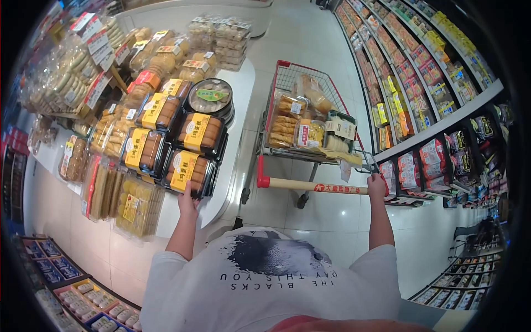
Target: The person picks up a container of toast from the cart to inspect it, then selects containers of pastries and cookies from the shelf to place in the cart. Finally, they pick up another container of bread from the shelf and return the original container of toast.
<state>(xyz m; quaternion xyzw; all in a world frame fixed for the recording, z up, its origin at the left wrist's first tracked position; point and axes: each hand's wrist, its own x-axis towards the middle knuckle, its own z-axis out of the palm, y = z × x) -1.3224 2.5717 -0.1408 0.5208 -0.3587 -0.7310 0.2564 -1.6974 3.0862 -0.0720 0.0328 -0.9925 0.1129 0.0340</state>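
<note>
My left hand (188,202) is at the near edge of a black plastic tray of small brown cakes (203,170) with a clear lid and a yellow paper band. Its fingers are closed on the tray's edge, and part of the grip is hidden under it. The tray is at the front of a stack on the display table, beside matching cake packs (145,149). On the other side, my right hand (376,187) is wrapped round the right end of the handle (343,189) of a shopping cart (285,83). Packaged pastries (283,127) and other packs sit inside the cart.
Round black tubs (211,95), yellow packs (136,210) and bagged breads (66,72) crowd the white display table (239,119). Shelves of packaged goods (420,66) line the right side. Tiled floor (293,33) runs between. Boxed goods (91,296) stand at lower left.
</note>
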